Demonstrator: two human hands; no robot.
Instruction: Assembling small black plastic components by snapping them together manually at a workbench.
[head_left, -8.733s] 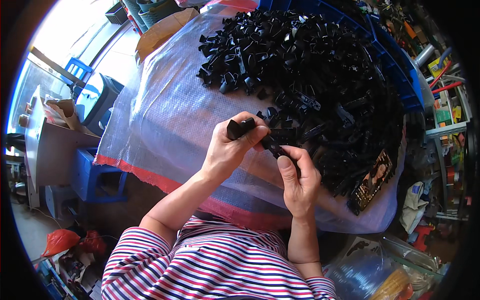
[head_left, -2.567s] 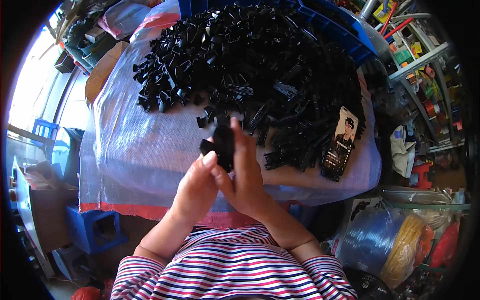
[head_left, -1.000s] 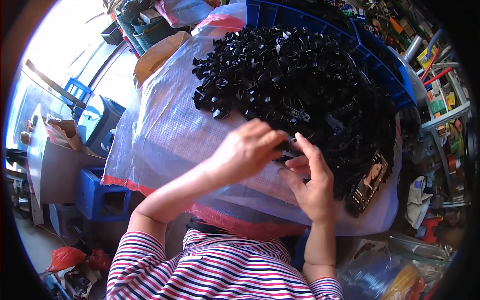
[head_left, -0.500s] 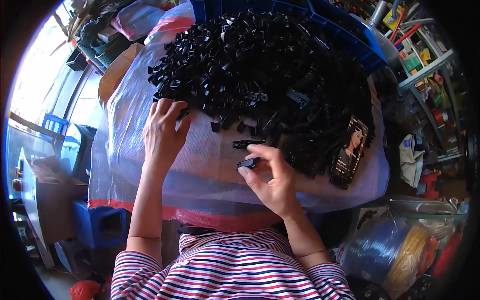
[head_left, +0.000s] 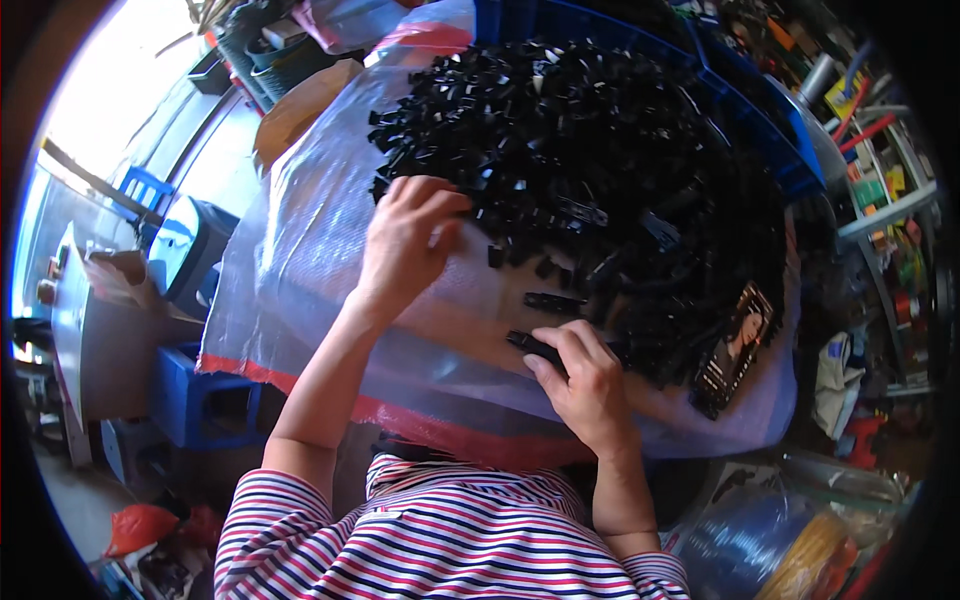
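Note:
A large heap of small black plastic parts (head_left: 560,130) lies on a translucent woven plastic sheet (head_left: 300,290) in front of me. My left hand (head_left: 405,240) is at the heap's near left edge, fingers bent over the parts and thumb apart from them; motion smears its fingertips, and I make out nothing held. Low over the sheet, my right hand (head_left: 585,385) pinches a long black plastic part (head_left: 535,347) between thumb and fingers, its far end pointing left. Just beyond it, another long black part (head_left: 555,302) with slots lies on the sheet.
A phone (head_left: 738,345) with a lit screen leans on the heap's right side. Behind the heap stands a blue crate (head_left: 760,110). To the left are a blue stool (head_left: 205,400) and a pale table (head_left: 130,340); cluttered shelves (head_left: 890,215) rise at the right.
The whole view has shifted, with the heap now further right. My left hand has lifted slightly and turned over the heap's edge. The right hand's part now points further left, with fingers closer around it.

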